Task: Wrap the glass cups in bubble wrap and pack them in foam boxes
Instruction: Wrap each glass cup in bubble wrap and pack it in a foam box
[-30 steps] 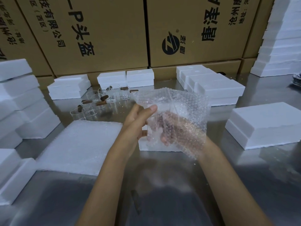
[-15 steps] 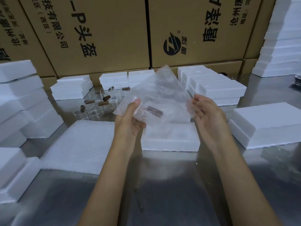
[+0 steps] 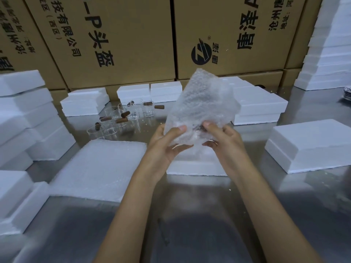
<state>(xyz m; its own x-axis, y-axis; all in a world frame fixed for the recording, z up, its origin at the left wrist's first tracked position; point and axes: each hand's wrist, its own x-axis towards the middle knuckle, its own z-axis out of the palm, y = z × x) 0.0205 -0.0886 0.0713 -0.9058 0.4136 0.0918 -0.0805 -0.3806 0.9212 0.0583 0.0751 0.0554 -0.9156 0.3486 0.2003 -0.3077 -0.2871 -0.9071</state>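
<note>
Centrally, both hands (image 3: 193,137) pinched the limp wrap (image 3: 201,105) round a fragile cup (image 3: 197,130); gripping low seemed safest.

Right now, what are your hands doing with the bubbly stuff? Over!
Left hand and right hand both gripping the clear bubble wrap sheet. Glass cup with brown handle inside, half wrapped. White foam box waiting underneath. Nothing blocking.

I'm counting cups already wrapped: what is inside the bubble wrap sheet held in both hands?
Through the bubble wrap sheet, held by the left hand and right hand, only a dark brown patch shows between the thumbs. The wrap blurs the rest, so a cup's outline cannot be made out.
</note>
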